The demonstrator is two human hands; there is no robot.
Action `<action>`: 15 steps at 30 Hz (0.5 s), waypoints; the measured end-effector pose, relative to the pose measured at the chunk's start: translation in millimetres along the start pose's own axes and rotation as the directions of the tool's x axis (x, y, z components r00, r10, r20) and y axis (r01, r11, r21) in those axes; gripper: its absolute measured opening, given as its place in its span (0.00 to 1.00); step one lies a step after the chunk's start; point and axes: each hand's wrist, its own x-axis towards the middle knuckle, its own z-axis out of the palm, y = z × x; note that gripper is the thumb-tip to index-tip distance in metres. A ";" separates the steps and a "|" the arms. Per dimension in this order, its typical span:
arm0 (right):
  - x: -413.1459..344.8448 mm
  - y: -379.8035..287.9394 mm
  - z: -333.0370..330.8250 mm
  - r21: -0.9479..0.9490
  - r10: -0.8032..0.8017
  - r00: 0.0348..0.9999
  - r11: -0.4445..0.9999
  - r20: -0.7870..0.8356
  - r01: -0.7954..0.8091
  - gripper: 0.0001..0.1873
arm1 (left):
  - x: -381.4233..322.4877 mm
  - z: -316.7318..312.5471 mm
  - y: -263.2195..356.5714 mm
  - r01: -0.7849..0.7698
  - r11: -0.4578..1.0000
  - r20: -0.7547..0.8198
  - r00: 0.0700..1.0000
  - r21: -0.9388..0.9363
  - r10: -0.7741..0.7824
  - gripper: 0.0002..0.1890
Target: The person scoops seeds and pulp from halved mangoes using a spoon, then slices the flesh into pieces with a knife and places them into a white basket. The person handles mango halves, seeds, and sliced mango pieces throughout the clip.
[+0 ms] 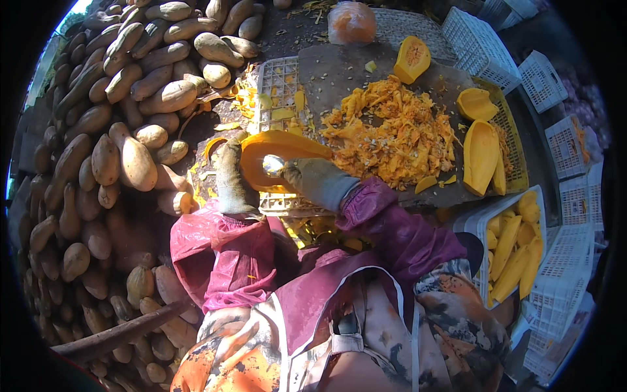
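My left hand [230, 171], in a soiled knit work glove, grips the left end of a peeled orange squash piece [284, 142]. The squash lies on its side with its hollow turned toward me. Inside that hollow is my gloved right hand [313, 179], closed around a shiny metal tool [273, 165], perhaps a spoon or scraper; its handle is hidden by the fingers. Just beyond my right hand, a ring-shaped heap of stringy squash pulp and seeds [392, 132] spreads over a dark board [338, 63]. Under the squash stands a white plastic crate [277, 73] with peel scraps on it.
Unpeeled tan squashes [166, 98] are piled along my left, with a wooden pole [127, 330] across them. Hollowed squash pieces [480, 152] rest at the board's right side. A white crate [463, 223] at my right holds peeled pieces. More white crates [482, 44] stand beyond.
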 end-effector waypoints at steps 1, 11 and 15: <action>10.8 5.0 16.0 -0.250 -0.290 0.957 0.927 -0.008 0.279 0.21 | 10.9 -17.1 -16.0 -0.080 0.993 0.089 0.993 0.086 0.073 0.19; -15.7 2.5 -19.1 -0.075 0.215 0.974 0.975 0.065 -0.210 0.27 | -13.6 4.7 5.5 0.016 0.994 -0.009 1.000 -0.111 -0.017 0.21; -6.1 2.8 -10.1 -0.058 0.072 0.988 0.996 0.137 -0.065 0.23 | -6.1 2.5 -3.3 0.022 0.999 0.041 0.999 -0.035 -0.021 0.20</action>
